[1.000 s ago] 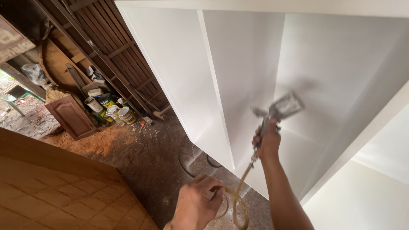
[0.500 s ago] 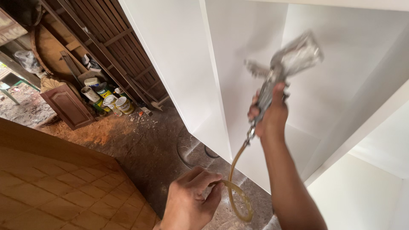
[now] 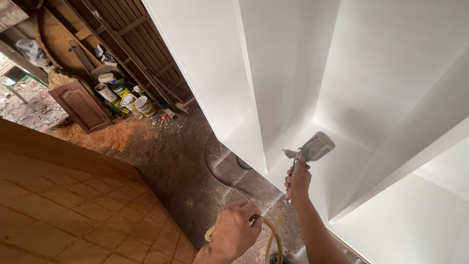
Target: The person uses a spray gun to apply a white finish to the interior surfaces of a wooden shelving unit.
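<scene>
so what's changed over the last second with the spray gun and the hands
The right hand raised the spray gun along the white cabinet, then brought it back down toward the bottom corner. The left hand kept its grip on the yellowish hose throughout.

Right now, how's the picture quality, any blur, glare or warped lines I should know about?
Head view: the white cabinet is bright and nearly washed out, so its panel edges are faint; the spray gun in the right hand is slightly motion-blurred; the left hand on the hose is sharper; wide-angle lens slants the straight lines; the back corner is dim.
</scene>
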